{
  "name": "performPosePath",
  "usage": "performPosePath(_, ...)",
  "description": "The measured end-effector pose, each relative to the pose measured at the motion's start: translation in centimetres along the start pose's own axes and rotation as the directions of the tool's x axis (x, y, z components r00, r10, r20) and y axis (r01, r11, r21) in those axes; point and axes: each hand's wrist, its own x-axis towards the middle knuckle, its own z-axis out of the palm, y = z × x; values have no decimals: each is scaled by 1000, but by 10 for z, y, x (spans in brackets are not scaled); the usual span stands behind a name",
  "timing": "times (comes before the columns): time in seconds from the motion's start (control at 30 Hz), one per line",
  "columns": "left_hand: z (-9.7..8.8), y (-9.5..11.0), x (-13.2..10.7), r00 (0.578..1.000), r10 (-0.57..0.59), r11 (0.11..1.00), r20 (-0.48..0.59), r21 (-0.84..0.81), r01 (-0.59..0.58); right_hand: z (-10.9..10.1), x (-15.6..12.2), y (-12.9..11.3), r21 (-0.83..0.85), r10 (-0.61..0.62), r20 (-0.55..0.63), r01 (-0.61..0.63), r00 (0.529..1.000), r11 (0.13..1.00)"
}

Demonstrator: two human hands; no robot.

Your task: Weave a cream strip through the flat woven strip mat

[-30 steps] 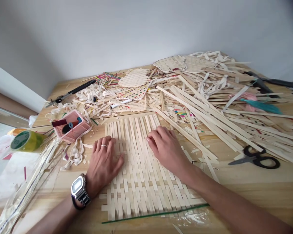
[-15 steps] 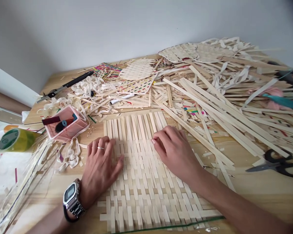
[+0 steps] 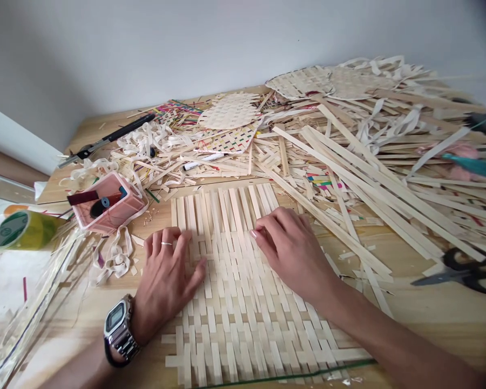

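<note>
A pale woven mat of flat bamboo strips (image 3: 235, 292) lies on the wooden table (image 3: 429, 319) in front of me. My left hand (image 3: 166, 275), with a ring and a wristwatch, lies flat on the mat's left side, fingers spread. My right hand (image 3: 291, 248) rests on the mat's upper right part, with its curled fingertips pressing on the loose upright strips. Neither hand grips anything.
A big heap of loose bamboo strips (image 3: 368, 167) covers the table's back and right. Black scissors (image 3: 461, 270) lie at right. A pink box (image 3: 109, 208), a green tape roll (image 3: 20, 229) and a black-handled cutter (image 3: 105, 138) are at left. Finished woven pieces (image 3: 230, 111) lie at the back.
The view has shifted slightly right and down. Both hands stay on the mat, almost unmoved.
</note>
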Motion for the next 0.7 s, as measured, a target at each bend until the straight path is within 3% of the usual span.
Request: performPosePath(0.7, 3, 1, 1, 1000, 7, 1000, -18, 23, -7, -2, 2, -1, 6, -39, -13, 39, 999, 999)
